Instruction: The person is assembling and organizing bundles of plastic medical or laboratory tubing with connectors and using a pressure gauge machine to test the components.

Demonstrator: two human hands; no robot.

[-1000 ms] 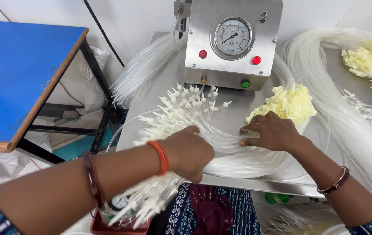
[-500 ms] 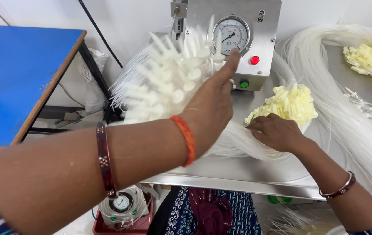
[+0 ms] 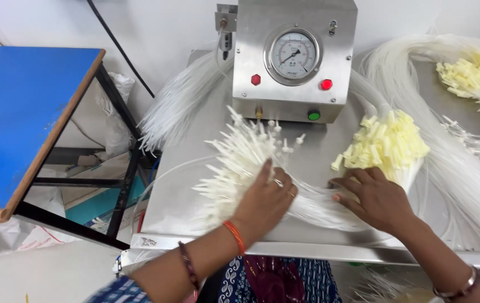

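Note:
A bundle of thin clear tubes with white tips (image 3: pixel 240 160) lies fanned out on the steel table (image 3: pixel 178 191) in front of the metal gauge box (image 3: pixel 293 59). My left hand (image 3: pixel 265 196) presses flat on that bundle, fingers together, an orange band on the wrist. My right hand (image 3: pixel 375 196) rests on the tube strands just below a cluster of pale yellow connectors (image 3: pixel 386 143), fingers spread on them.
The gauge box carries a round dial, two red buttons and a green one. More coiled clear tubing (image 3: pixel 453 163) and another yellow connector cluster (image 3: pixel 476 70) fill the right side. A blue-topped table (image 3: pixel 21 118) stands at left, with a black cable along the wall.
My left hand, which had lifted the white-tipped bundle up before the gauge box, has brought it back down and now presses it on the table. My right hand stayed by the yellow connectors.

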